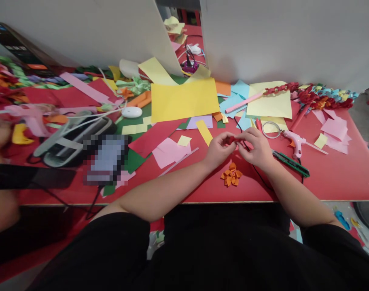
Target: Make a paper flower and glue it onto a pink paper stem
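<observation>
Red paper (232, 139), too small to tell its long way, is pinched in the fingertips of the left hand (219, 148) and right hand (257, 148), both equally near, just past the orange flower (231, 175).

Dressed in a plain black top (215, 262), spread broad below the left hand (219, 150) and right hand (257, 148). Cut with short, loose sleeves (117, 242), hemmed near the elbows, well back from the hands. Bare along both forearms (160, 190). Too dark to show folds clearly.
</observation>
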The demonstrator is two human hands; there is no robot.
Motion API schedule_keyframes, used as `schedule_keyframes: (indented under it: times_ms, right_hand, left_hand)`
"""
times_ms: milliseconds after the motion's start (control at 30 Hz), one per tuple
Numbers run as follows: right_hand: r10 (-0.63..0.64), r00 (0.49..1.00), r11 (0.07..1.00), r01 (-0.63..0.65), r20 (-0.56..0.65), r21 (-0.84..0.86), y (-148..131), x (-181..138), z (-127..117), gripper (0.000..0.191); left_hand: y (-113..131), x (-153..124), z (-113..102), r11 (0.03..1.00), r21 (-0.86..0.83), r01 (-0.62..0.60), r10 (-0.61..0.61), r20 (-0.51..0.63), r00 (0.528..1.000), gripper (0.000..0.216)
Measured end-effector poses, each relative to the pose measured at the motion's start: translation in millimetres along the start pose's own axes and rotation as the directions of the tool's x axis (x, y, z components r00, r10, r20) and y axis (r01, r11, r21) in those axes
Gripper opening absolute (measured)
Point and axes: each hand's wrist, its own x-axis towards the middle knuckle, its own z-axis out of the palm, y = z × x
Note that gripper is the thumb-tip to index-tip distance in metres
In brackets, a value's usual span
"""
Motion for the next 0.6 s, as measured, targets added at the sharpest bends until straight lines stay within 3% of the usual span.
schedule_keyframes:
  times_ms: [300,600]
  right_hand:
    - [-0.002,1.0,0.996,0.004,-0.028,0.085,3.9,-0.1,1.0,0.017]
    - [-0.05,0.998,0.992,0.055,-0.046,0.112,7.5,0.4,1.3,0.02]
  left_hand:
    - [-10.8,3.1,0.9,0.996,-0.089,0.007,-0.007,0.007,1.0,0.025]
    - [-8.6,2.2,1.0,0.998,-0.036,-0.054,0.054,0.004,0.999,0.02]
